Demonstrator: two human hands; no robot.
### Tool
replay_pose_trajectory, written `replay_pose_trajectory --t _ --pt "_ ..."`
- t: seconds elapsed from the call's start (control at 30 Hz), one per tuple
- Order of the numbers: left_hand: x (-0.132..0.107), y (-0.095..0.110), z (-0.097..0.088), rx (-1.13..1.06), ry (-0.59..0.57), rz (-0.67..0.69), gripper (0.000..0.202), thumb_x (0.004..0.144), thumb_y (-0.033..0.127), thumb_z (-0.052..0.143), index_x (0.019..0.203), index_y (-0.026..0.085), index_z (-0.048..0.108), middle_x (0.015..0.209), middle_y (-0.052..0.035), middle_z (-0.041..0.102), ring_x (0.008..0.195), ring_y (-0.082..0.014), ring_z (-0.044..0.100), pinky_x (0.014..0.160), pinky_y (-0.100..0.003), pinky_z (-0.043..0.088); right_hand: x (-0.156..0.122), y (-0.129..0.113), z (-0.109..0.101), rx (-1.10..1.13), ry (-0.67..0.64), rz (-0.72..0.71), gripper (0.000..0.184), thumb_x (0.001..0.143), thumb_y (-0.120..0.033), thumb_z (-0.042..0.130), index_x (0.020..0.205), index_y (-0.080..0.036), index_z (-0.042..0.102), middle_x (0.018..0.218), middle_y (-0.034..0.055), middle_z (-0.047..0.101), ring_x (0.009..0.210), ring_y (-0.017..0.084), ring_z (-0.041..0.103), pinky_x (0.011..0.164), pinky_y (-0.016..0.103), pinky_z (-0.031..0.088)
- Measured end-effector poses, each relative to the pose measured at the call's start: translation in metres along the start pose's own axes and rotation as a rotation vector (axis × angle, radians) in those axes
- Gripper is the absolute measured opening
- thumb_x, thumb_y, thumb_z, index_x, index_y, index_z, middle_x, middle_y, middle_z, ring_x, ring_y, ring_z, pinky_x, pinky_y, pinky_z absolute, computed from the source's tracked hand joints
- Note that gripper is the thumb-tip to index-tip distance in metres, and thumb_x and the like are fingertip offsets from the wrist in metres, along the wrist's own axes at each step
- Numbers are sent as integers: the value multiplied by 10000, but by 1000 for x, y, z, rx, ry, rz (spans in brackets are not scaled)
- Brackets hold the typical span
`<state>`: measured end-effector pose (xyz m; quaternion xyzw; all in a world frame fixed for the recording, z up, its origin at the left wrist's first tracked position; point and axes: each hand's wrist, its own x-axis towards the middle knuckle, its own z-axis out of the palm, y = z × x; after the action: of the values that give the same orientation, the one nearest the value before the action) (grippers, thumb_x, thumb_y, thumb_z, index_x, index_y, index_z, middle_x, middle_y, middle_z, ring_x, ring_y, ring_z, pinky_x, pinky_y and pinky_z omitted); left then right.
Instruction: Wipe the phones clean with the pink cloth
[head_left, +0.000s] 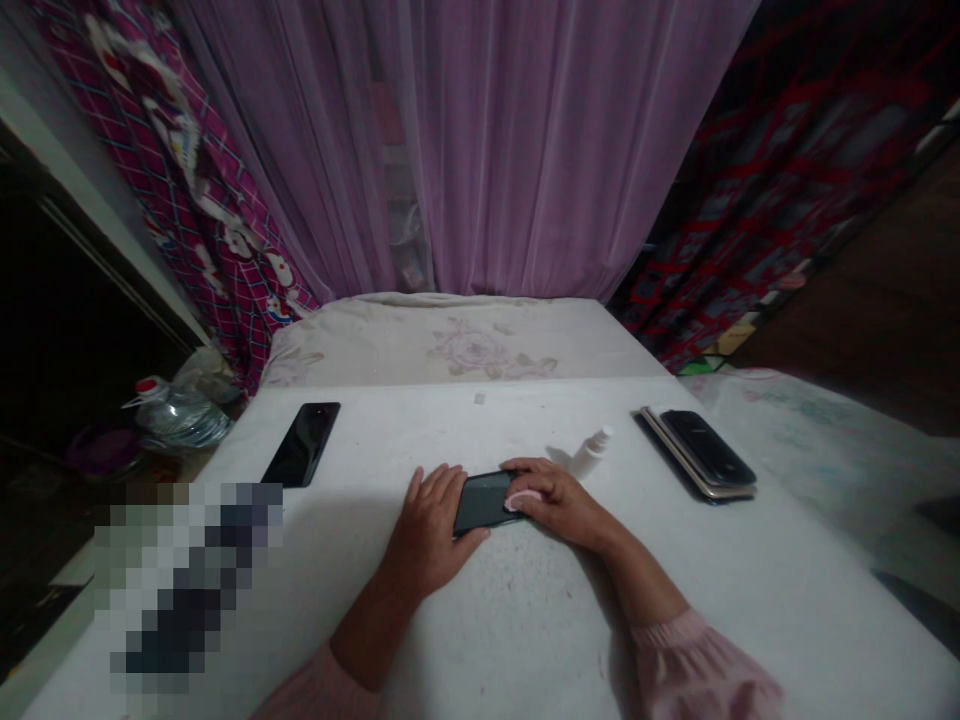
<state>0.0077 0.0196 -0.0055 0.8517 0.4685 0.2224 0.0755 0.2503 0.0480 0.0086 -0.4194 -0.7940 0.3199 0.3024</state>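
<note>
A dark smartphone [481, 503] lies screen up on the white table in front of me. My left hand [429, 530] grips its left end, thumb along the near edge and fingers at the far side. Over the right end of the screen, my right hand [553, 503] pinches a small pink pad [523, 499] and presses it on the glass. Whether the pad is cloth or sponge I cannot tell. Just behind the right hand stands a small white bottle [591, 452].
Another black phone [301, 445] lies at the left, beside a pixelated patch. A stack of phones [701, 455] sits at the right. A floral cloth [469, 345] covers the far side, before purple curtains [517, 150]. A large clear bottle [180, 412] stands off the table's left side.
</note>
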Motion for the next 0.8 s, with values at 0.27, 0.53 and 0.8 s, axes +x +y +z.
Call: replay_pose_trajectory --t 0.27,0.53,0.8 --pt "1 1 -2 3 -5 2 610 858 448 628 1354 129 473 1374 -190 555 1311 -352 475 1123 -609 276 8 -1 20 -115 227 97 177 903 -313 562 894 -223 714 905 54 747 854 222 667 809 365 500" --pt "-1 0 0 3 -1 8 618 870 467 609 1373 142 460 1377 -182 554 1314 -346 471 1129 -603 267 6 1 11 -49 153 26 179 892 -334 587 851 -226 725 979 63 743 904 219 674 848 386 500" --pt "0 1 0 0 -2 -1 610 864 454 613 1371 151 460 1371 -179 559 1310 -347 476 1124 -612 274 -3 3 -6 49 -80 12 219 849 -436 661 836 -250 776 1270 96 626 1149 242 597 989 423 459"
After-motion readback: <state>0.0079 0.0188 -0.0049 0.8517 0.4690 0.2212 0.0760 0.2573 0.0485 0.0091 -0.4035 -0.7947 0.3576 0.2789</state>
